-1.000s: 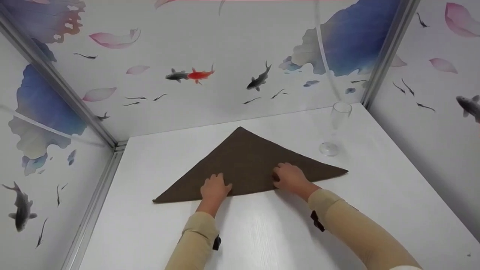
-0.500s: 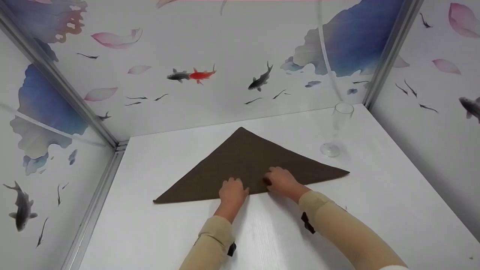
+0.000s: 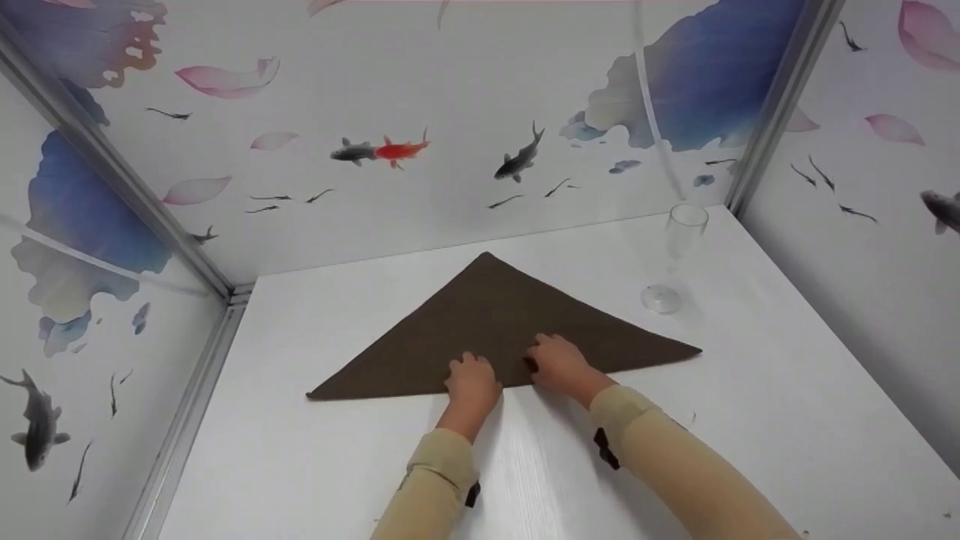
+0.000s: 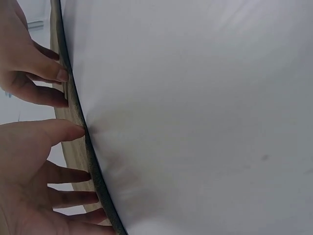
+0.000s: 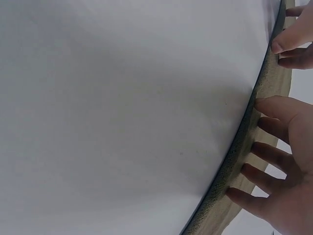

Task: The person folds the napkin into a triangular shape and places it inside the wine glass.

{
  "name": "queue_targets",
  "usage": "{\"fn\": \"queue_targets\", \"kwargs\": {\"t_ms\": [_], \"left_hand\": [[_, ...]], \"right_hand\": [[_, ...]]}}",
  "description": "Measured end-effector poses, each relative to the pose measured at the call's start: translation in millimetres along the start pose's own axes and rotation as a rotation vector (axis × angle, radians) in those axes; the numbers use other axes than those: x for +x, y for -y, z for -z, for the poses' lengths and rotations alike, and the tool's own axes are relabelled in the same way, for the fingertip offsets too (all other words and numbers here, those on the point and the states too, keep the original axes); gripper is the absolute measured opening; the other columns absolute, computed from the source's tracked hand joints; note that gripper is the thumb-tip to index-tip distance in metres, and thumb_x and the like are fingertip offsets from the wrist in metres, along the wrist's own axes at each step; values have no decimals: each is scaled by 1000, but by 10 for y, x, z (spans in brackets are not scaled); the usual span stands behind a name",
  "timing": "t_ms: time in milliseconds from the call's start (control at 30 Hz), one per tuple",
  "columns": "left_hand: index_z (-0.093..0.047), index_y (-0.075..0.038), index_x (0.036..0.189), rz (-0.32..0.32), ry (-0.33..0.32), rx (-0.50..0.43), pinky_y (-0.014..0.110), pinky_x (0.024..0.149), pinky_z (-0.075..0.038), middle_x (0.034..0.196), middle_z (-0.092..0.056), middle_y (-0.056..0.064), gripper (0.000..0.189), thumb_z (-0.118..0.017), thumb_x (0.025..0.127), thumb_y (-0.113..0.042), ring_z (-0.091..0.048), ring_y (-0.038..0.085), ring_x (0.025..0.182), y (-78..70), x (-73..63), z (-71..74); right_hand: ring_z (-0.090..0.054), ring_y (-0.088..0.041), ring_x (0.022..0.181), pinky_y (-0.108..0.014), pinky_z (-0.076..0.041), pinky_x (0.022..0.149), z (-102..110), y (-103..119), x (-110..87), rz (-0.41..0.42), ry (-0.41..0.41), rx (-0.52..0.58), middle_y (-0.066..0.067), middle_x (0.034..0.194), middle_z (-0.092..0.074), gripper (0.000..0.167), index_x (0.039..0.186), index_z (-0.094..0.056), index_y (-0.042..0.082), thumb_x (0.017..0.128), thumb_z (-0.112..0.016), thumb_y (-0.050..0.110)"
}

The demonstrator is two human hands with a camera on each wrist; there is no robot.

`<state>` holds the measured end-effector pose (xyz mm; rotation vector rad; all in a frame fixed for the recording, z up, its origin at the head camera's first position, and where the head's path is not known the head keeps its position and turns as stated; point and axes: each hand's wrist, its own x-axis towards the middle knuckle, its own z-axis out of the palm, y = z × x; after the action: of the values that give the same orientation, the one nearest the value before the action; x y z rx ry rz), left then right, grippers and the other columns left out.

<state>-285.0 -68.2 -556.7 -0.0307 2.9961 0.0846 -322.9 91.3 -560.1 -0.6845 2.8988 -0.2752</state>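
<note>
A brown cloth napkin [image 3: 480, 315] lies flat as a folded triangle, its peak toward the back wall and its long edge facing me. My left hand [image 3: 472, 382] rests on that near edge, just left of the middle. Close by on the right, my right hand [image 3: 559, 364] touches the same edge. In the left wrist view, the thumb and spread fingers of my left hand [image 4: 29, 181] meet the napkin's edge strip [image 4: 73, 112]. The right wrist view has my right hand [image 5: 293, 166] with fingertips spaced along the cloth.
A clear stemmed glass [image 3: 661, 300] stands upright at the back right, beyond the napkin's right corner. White panels printed with fish and petals enclose the white table [image 3: 300, 465] at the back [image 3: 450, 202] and both sides.
My left hand has slid right along the napkin's near edge, and my right hand has shifted slightly left. They are now closer together. The napkin stays almost in place.
</note>
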Motion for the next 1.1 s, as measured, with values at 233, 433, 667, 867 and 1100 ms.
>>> {"fn": "queue_targets", "kwargs": {"t_ms": [233,433,667,867,1100], "left_hand": [[-61,4,121,-32,-29,77,50,84,-51,109,-57,19,49,-65,92,-36,-55,36,104,50,60,51],[-62,5,113,-44,-58,67,44,82,-51,103,-58,18,54,-65,91,-44,-58,33,96,85,136,76],[-56,5,128,-48,13,65,45,86,-50,118,-57,21,73,-60,89,-57,-57,35,107,116,236,159],[-54,7,131,-48,67,43,49,93,-47,123,-55,22,80,-61,87,-59,-56,37,111,141,307,187],[-50,4,138,-38,155,-6,53,99,-41,138,-46,27,82,-61,87,-60,-48,43,123,143,402,225]], "right_hand": [[-56,-32,95,-46,-51,80,-23,86,-4,-24,-57,-20,-12,101,-58,29,114,-69,3,88,-73,17],[-55,-38,108,-55,-49,86,-41,180,-14,-97,-88,22,-17,117,-59,30,115,-68,3,90,-70,18],[-52,-36,114,-56,-45,91,-91,272,14,-192,-86,30,-14,124,-57,35,122,-65,5,92,-68,23],[-52,-35,114,-57,-44,91,-175,360,56,-235,-106,16,-13,124,-57,35,123,-65,8,94,-65,25],[-54,-34,110,-58,-44,88,-215,394,55,-250,-154,14,-12,118,-59,31,119,-68,10,96,-63,30]]}}
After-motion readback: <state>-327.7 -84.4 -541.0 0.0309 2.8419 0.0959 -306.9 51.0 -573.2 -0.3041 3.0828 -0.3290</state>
